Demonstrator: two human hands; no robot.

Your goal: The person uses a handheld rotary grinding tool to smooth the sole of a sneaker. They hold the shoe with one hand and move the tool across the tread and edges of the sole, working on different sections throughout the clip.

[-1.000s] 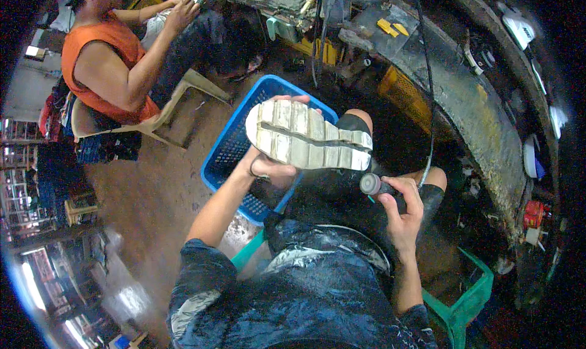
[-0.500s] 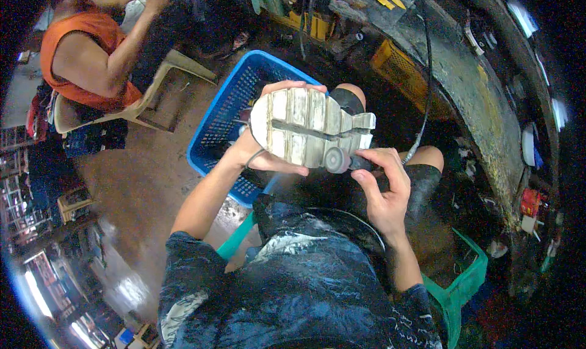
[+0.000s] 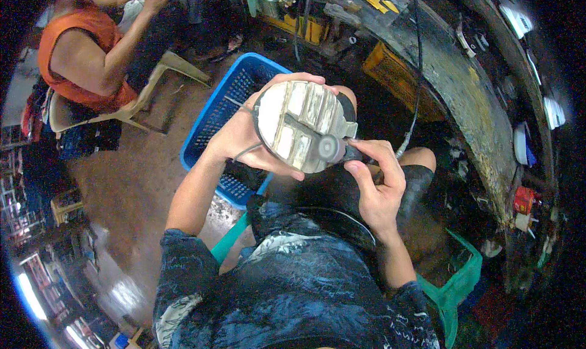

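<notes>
My left hand (image 3: 247, 135) grips a white, blocky shoe sole (image 3: 290, 135), tread up and foreshortened, with fingers along its upper edge and thumb below. My right hand (image 3: 378, 181) holds a dark handpiece with a round grey grinding head (image 3: 329, 147) against the lower right of the tread. A cord (image 3: 403, 147) runs up from the handpiece. Beneath the sole is a blue plastic basket (image 3: 200, 132), partly hidden by my hands.
At upper left a co-worker in orange (image 3: 79, 56) sits on a beige chair (image 3: 73, 120), holding something pale. A worn bench (image 3: 452, 99) with small items runs along the right, a yellow crate (image 3: 390, 80) beneath it. I sit on a green chair (image 3: 458, 282).
The grinding head has moved from beside the sole onto its tread. The sole has tilted and looks shorter, and both my hands have shifted slightly leftward in view.
</notes>
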